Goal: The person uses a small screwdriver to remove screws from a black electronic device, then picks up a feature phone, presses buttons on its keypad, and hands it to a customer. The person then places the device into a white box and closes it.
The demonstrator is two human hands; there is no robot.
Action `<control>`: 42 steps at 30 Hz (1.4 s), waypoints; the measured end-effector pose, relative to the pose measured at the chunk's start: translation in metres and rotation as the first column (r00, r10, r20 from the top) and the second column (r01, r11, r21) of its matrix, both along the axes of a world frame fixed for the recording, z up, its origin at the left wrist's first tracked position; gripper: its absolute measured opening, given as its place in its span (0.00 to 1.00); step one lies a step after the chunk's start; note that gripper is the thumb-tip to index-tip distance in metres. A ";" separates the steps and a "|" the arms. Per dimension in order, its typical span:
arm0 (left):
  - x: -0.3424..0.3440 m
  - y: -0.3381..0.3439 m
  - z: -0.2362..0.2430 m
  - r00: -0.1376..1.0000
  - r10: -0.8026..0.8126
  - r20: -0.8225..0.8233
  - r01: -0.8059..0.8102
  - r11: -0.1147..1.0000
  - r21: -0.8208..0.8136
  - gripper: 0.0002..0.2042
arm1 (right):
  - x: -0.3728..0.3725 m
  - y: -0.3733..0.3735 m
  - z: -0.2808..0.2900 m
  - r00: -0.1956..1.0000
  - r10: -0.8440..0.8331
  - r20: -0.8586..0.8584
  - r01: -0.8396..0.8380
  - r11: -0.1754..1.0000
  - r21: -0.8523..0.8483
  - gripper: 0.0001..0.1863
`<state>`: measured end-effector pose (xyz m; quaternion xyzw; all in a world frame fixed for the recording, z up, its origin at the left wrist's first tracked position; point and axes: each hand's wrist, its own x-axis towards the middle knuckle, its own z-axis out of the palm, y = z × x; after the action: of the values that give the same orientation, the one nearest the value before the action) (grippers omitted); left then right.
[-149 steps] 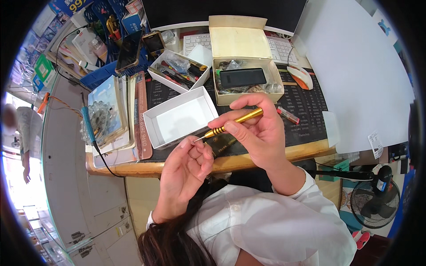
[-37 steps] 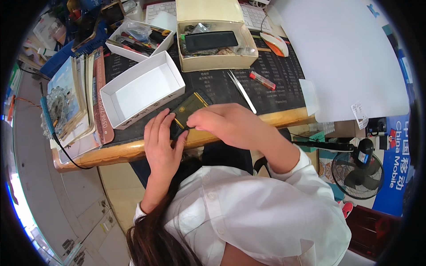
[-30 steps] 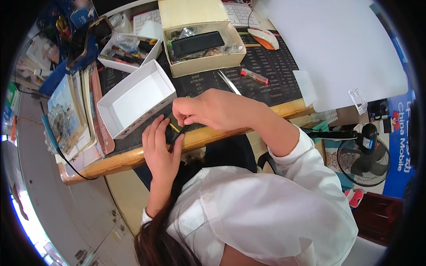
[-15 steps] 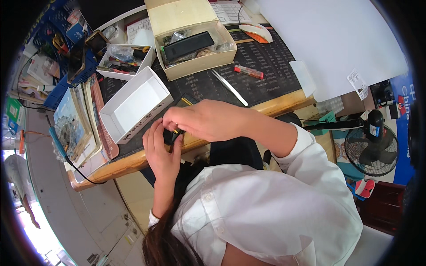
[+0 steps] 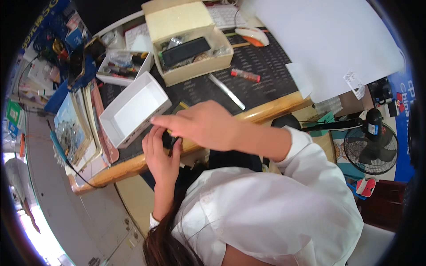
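Phone (image 5: 170, 139), small and dark, sits at the near edge of the surface (image 5: 266, 107), mostly hidden, tucked between both hands. Left hand (image 5: 160, 153) comes up from below, fingers curled round the device's left side and thumb on its lower edge, a loose clasping grip. Right hand (image 5: 202, 125) lies flat across the top, index finger stretched out left toward the empty white box (image 5: 133, 111); whether its thumb pinches anything underneath, I cannot tell. Farther back on the dark mat (image 5: 262, 71) lie silver tweezers (image 5: 226, 91) and a small red-capped tube (image 5: 245, 75), well apart from both hands. Cream box (image 5: 191, 48) stands open behind them
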<state>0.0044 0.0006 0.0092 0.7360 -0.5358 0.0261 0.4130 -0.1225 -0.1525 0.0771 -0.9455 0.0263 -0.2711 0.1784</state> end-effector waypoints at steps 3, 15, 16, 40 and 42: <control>-0.003 -0.001 0.004 1.000 -0.002 -0.029 0.003 1.000 0.028 0.25 | 0.001 0.006 0.004 0.985 -0.152 0.083 0.162 0.978 -0.131 0.31; -0.003 0.001 0.004 0.999 -0.001 -0.046 0.004 0.999 0.045 0.26 | -0.005 0.011 0.008 0.999 -0.027 0.041 0.024 0.998 0.066 0.18; -0.004 0.001 0.005 0.998 0.005 -0.058 -0.003 0.999 0.042 0.26 | -0.005 0.011 0.008 0.999 -0.008 0.054 0.002 0.994 0.112 0.17; -0.001 0.000 0.003 1.000 -0.006 -0.018 0.007 1.000 0.024 0.26 | -0.007 0.008 0.010 0.995 0.074 -0.064 -0.064 0.987 0.145 0.22; -0.002 -0.001 0.004 1.000 -0.009 -0.017 0.009 1.000 0.011 0.26 | -0.007 0.008 0.012 0.994 0.011 -0.105 -0.004 0.998 0.066 0.21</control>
<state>0.0027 -0.0001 0.0128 0.7359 -0.5357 0.0149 0.4138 -0.1298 -0.1444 0.0887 -0.9522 0.0410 -0.2190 0.2089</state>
